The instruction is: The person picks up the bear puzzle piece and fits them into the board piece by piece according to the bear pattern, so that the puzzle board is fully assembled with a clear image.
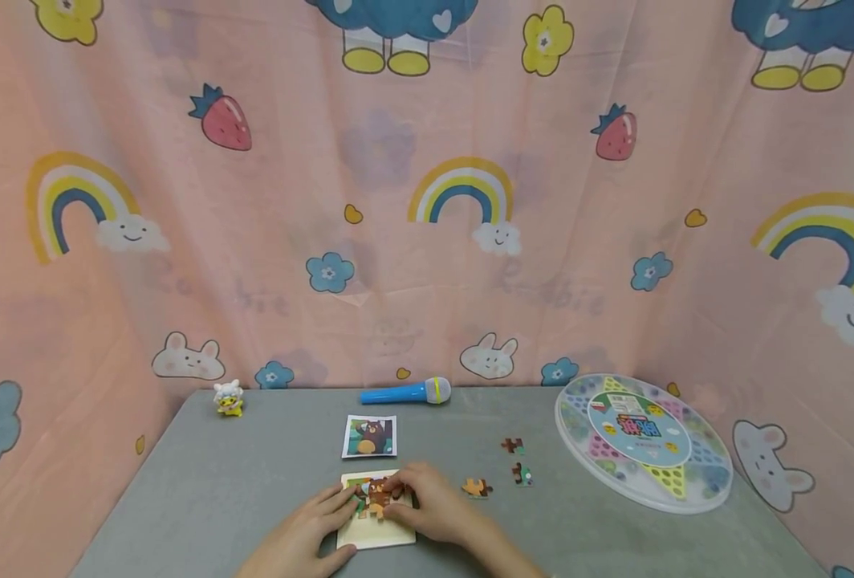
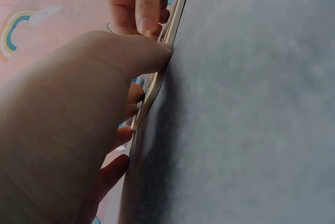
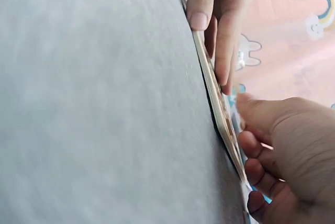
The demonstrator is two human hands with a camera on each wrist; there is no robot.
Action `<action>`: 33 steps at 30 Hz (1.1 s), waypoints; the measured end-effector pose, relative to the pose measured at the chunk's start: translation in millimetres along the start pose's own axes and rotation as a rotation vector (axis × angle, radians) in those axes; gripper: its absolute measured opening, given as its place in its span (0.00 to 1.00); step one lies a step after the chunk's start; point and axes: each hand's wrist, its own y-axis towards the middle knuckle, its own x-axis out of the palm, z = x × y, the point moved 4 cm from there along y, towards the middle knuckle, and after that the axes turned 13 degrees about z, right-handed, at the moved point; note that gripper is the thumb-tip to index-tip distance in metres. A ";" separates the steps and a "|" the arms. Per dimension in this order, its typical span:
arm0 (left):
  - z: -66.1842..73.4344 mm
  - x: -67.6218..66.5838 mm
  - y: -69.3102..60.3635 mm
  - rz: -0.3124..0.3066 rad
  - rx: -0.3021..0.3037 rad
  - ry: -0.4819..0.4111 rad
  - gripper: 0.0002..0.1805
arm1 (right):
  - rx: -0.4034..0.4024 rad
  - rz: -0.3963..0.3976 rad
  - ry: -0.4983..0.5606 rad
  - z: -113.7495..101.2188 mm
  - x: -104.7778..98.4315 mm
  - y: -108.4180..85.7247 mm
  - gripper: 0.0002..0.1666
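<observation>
Bear jigsaw [image 1: 377, 499], part-assembled, sits in far half of sq. wooden tray [image 1: 369, 536], near front of grey tabletop [image 1: 203, 490]; pale wood shows on tray's 6 o'clock side. Clock dirs. below from tray ctr., head view. L hand [image 1: 315, 526] at 8–9: fingers extended, approx. straight, tips on pic. area, thumb spread off to tray edge at 7; lies flat-ish, not gripping. R hand [image 1: 430, 502] at 3: fingers curled, thumb + index nearly closed, pinching a small jigsaw pc [image 2: 148, 33], seen edge-on in L wrist view, mostly hidden by fingers. Loose pcs: orange-brown pc [image 1: 477, 487] btwn 2 and 3, nearest R hand; dk. brown/green pc [image 1: 522, 474] same dir., further out; brown pc [image 1: 513, 445] at 2. Bear picture card [image 1: 370, 437] at 12, just beyond tray. Blue toy mic [image 1: 405, 392] behind card, 12–1. White/yellow figurine [image 1: 229, 398] at 10. Round Chinese checkers box [image 1: 644, 441] btwn 2 and 3, well apart. Pink cartoon-print curtain [image 1: 369, 321] behind, 12.
</observation>
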 end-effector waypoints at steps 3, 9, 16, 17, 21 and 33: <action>2.7 -1.7 0.4 0.010 0.016 0.028 0.41 | -0.006 0.000 -0.010 1.3 2.9 -1.4 0.15; 12.6 -0.6 -0.6 0.020 0.098 0.034 0.36 | 0.004 0.019 0.013 7.4 7.2 -3.7 0.15; 12.4 6.5 -0.4 -0.014 0.124 -0.015 0.34 | 0.009 0.039 0.038 13.4 11.7 -4.3 0.16; 11.9 6.9 -0.5 -0.011 0.126 -0.017 0.35 | 0.011 0.040 0.040 13.7 11.9 -4.4 0.16; 11.3 6.6 -1.8 0.012 0.146 -0.017 0.35 | 0.005 0.044 0.039 14.0 12.4 -5.6 0.16; 13.2 4.2 -2.5 0.012 0.164 0.021 0.35 | 0.005 0.051 0.055 12.1 10.4 -7.8 0.16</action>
